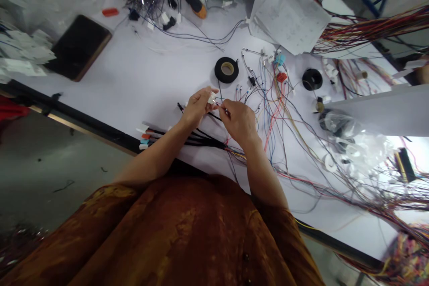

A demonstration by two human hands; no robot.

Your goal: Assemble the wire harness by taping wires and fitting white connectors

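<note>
over white table (134, 76), white connector (212, 97) in left hand (197, 106) grip; right hand (238, 120) pinching thin wire (218, 104) beside it

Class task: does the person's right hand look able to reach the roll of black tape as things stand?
Probably yes. The right hand sits near the roll of black tape, with only thin wires between. Its fingers are at a white connector and would have to leave it first.

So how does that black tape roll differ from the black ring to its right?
The tape roll has a pale core, while the black ring has a dark centre. The tape roll sits nearer the person's right hand. Both are round, black and on the white table.
</note>
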